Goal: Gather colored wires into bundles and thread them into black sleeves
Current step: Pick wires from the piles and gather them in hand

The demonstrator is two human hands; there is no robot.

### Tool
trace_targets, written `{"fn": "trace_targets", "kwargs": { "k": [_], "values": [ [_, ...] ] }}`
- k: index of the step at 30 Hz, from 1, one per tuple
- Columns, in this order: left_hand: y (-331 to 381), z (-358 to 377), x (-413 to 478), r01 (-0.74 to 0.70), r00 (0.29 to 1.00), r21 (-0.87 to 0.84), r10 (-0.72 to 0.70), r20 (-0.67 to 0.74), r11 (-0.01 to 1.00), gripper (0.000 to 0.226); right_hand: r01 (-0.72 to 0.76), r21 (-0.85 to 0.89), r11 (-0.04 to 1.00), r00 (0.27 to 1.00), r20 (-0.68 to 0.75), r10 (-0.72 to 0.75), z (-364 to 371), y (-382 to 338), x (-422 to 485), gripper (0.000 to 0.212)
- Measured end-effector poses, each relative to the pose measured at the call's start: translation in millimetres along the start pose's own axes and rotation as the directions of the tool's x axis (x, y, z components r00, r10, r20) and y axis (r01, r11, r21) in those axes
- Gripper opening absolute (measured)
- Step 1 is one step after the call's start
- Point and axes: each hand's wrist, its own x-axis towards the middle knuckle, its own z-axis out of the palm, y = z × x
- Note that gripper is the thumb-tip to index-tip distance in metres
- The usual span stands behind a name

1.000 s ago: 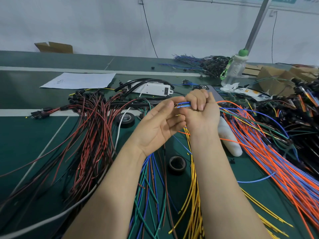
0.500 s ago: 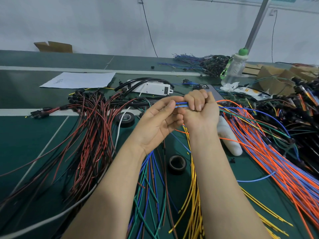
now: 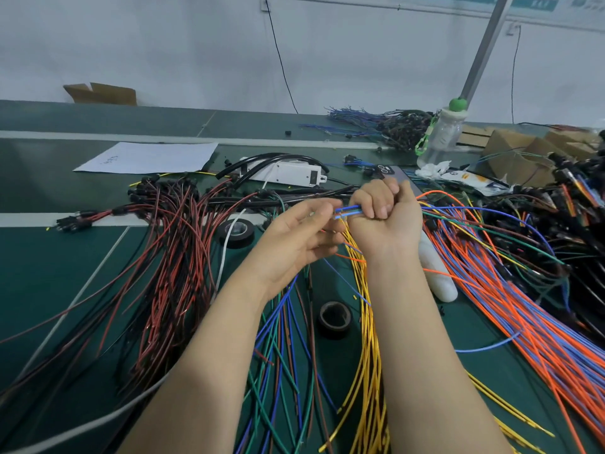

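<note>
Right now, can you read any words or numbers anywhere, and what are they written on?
Nothing here reads clearly.
Paper: a short handwritten scribble, too small and tilted to read.
Sign on the wall: white marks on teal, too blurred to read.
Packet: printing on it, too blurred to read.

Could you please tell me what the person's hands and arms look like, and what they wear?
Nothing is worn on either hand: no gloves, rings or tape show on the left hand or the right hand. The left forearm and right forearm are likewise uncovered, with no sleeves, watch or wristband in view.
</note>
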Motion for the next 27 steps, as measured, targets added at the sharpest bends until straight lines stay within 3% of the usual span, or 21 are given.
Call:
{"fn": "trace_targets", "kwargs": {
  "k": [2,3,5,7,10,13,16,22,24,27],
  "values": [
    [-4,-10,11,0.039,0.97,0.259,0.025,-0.241,0.965,0.012,0.026,-0.084,0.996,0.999,-0.03,-0.029,2,-6,3,0.047],
    [-5,-17,19,0.091,0.921,0.478,0.109,-0.375,0.874,0.012,0.034,-0.124,0.992,0.998,-0.049,-0.04,3,-9,6,0.047],
    [-8,-33,35,0.284,0.838,0.831,0.297,-0.457,0.479,0.018,0.048,-0.179,0.983,0.995,-0.077,-0.063,4,-12,11,0.048],
    [-11,-43,51,0.387,0.845,0.902,0.316,-0.431,0.193,0.029,0.072,-0.221,0.973,0.992,-0.088,-0.093,5,-15,18,0.049],
    [-17,-42,78,0.386,0.889,0.922,0.257,-0.38,0.027,0.041,0.101,-0.276,0.956,0.984,-0.111,-0.136,4,-18,25,0.049],
    [-23,-36,108,0.386,0.916,0.922,0.133,-0.378,-0.041,0.041,0.123,-0.32,0.939,0.975,-0.135,-0.174,-3,-23,33,0.05],
    [-28,-39,119,0.459,0.888,0.885,0.064,-0.455,-0.074,0.036,0.133,-0.346,0.929,0.972,-0.137,-0.19,-7,-30,35,0.051],
    [-33,-45,131,0.544,0.837,0.833,0.131,-0.531,-0.103,0.042,0.15,-0.375,0.915,0.963,-0.153,-0.221,-12,-38,40,0.051],
    [-33,-46,129,0.538,0.841,0.836,0.145,-0.522,-0.106,0.032,0.154,-0.381,0.912,0.96,-0.159,-0.229,-12,-38,39,0.051],
    [-28,-46,120,0.461,0.828,0.887,0.342,-0.443,0.032,0.019,0.162,-0.376,0.912,0.958,-0.162,-0.238,-10,-39,37,0.051]
  ]
}}
